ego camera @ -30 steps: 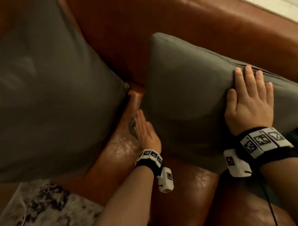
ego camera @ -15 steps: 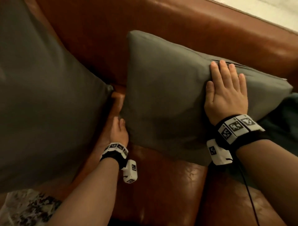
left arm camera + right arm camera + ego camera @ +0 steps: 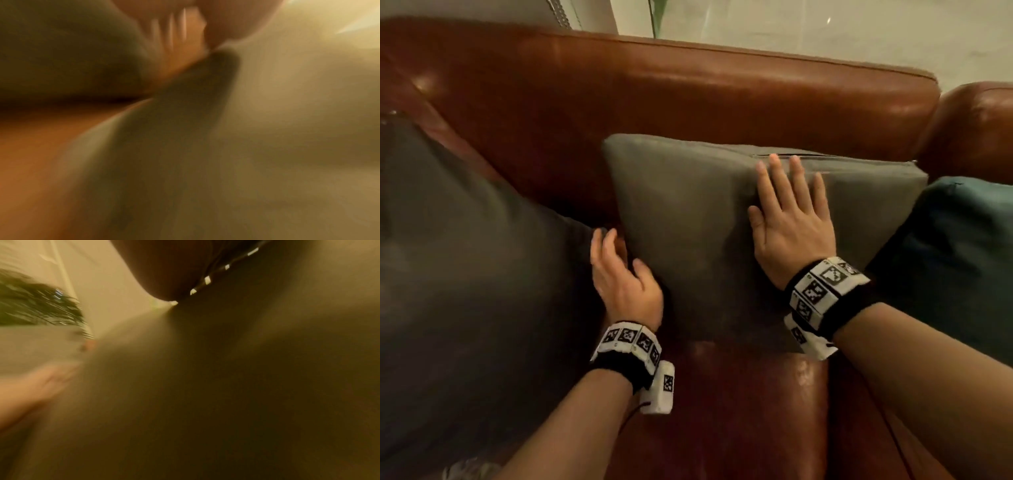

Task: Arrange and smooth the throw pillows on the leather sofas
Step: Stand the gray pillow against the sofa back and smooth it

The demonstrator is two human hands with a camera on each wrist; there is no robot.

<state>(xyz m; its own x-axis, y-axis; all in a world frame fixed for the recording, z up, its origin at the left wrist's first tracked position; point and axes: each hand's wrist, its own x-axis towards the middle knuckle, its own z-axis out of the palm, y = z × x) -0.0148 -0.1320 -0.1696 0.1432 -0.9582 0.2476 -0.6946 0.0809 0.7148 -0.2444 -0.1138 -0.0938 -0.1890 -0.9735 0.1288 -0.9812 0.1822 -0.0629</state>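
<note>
Three pillows on one brown leather sofa (image 3: 688,89): a middle grey pillow (image 3: 681,219) leaning upright on the backrest, a darker grey pillow (image 3: 465,257) at left, and a teal pillow (image 3: 955,246) at right. Middle one is square and matte, with a seam along the top edge. Right hand (image 3: 791,219) lies flat on its face, fingers straight. Left hand (image 3: 623,277) is at its lower left edge, fingers loosely bent, gripping nothing. Wrist views blurred.

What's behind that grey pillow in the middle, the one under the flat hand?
Behind the middle grey pillow is the brown leather sofa backrest, which it leans on. The right hand lies flat on its front. The strip of backrest directly behind it is covered.
</note>
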